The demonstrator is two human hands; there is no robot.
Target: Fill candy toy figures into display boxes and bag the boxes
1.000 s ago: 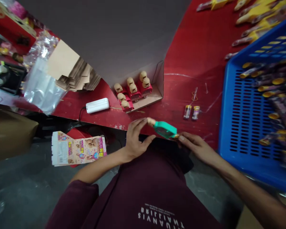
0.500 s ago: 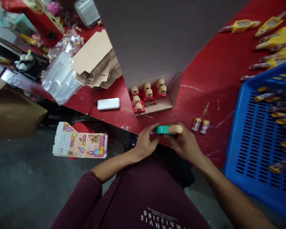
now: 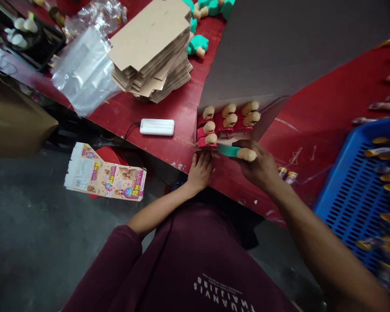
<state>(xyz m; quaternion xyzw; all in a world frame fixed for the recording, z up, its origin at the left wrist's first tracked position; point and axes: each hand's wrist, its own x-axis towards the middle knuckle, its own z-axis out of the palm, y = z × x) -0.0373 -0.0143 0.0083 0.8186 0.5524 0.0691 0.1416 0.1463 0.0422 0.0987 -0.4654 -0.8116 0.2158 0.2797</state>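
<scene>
My right hand (image 3: 260, 167) grips a green toy with a tan animal-shaped head (image 3: 229, 150), at the front of a display box (image 3: 256, 56) with a tall dark back panel. Inside the box stand several red toys (image 3: 206, 141) with the same sort of tan heads, in rows. My left hand (image 3: 200, 171) rests with its fingers stretched out against the box's front left edge, just below the nearest red toy. It holds nothing that I can see. The green toy's far end lies beside that red toy; whether they touch I cannot tell.
Left of the box a white power bank (image 3: 157, 127) with a cable lies on the red table (image 3: 178, 147). Behind it are stacked cardboard sheets (image 3: 149, 39), plastic bags (image 3: 84, 73) and green toys (image 3: 198, 44). A blue basket (image 3: 338, 186) of small tubes stands right. Printed packaging (image 3: 107, 173) sits lower left.
My right hand has carried the green toy forward from the table edge to the front of the box. My left hand has let go of it and moved to the box edge. The view has shifted.
</scene>
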